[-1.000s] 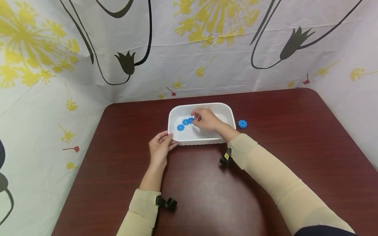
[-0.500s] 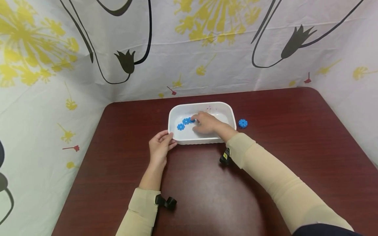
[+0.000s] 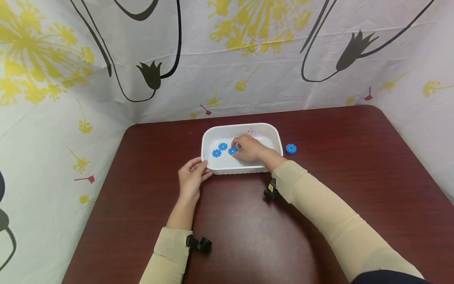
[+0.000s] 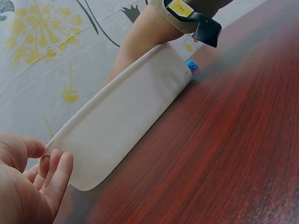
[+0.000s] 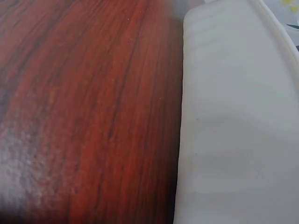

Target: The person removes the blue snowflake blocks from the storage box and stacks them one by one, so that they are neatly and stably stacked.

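Note:
A white plastic tray (image 3: 244, 170) stands on the table, with notched blue plastic discs inside. My left hand (image 3: 191, 177) holds its near left corner, the thumb at the rim; in the left wrist view, the left hand (image 4: 35, 179) has fingers against the outer wall. Reaching into the tray, my right hand (image 3: 250, 148) pinches a blue disc (image 3: 232, 151) between thumb and fingers. Two more discs, one nearer (image 3: 216, 153) and one farther (image 3: 222, 146), lie flat to its left. The right wrist view has the tray's outer wall (image 5: 233, 116) but no hand.
On the dark red wooden table (image 3: 248, 236), a small stack of blue discs (image 3: 291, 148) sits just right of the tray. A patterned white cloth (image 3: 276, 90) hangs behind the table and along its sides.
The right hand's disc has come away from the disc beside it, moving slightly right and nearer. Its fingers spread over it half a second ago and have now closed in. The left hand stays put.

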`<action>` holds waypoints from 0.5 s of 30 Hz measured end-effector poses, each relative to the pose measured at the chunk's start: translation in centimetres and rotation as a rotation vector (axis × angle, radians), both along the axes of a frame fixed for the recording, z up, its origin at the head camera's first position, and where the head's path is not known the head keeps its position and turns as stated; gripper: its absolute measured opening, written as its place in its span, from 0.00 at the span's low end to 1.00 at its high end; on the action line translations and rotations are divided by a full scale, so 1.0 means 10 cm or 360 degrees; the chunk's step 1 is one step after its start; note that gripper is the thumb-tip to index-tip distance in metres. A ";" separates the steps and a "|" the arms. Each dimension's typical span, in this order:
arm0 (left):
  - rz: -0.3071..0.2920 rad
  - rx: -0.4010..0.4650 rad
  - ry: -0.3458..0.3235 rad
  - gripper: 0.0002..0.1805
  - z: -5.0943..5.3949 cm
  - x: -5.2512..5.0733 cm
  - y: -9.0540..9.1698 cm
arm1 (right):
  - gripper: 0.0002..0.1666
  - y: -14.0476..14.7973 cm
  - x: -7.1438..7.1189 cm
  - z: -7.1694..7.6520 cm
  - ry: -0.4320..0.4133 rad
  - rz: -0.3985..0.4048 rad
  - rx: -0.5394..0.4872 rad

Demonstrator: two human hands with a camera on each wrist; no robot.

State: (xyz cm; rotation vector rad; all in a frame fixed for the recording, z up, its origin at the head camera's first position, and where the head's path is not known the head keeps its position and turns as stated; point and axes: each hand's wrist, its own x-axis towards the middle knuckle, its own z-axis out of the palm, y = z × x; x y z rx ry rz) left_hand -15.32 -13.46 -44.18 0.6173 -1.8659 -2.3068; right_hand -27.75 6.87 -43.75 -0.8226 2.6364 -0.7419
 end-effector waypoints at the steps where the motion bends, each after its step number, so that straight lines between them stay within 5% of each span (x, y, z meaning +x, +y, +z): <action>1: -0.0002 0.0002 0.0000 0.17 0.00 0.00 0.00 | 0.19 0.00 0.00 0.00 -0.0010 0.0006 -0.0002; 15: -0.0005 0.0005 -0.0008 0.18 -0.02 0.00 -0.01 | 0.20 0.01 0.00 -0.02 -0.0103 0.0073 -0.0014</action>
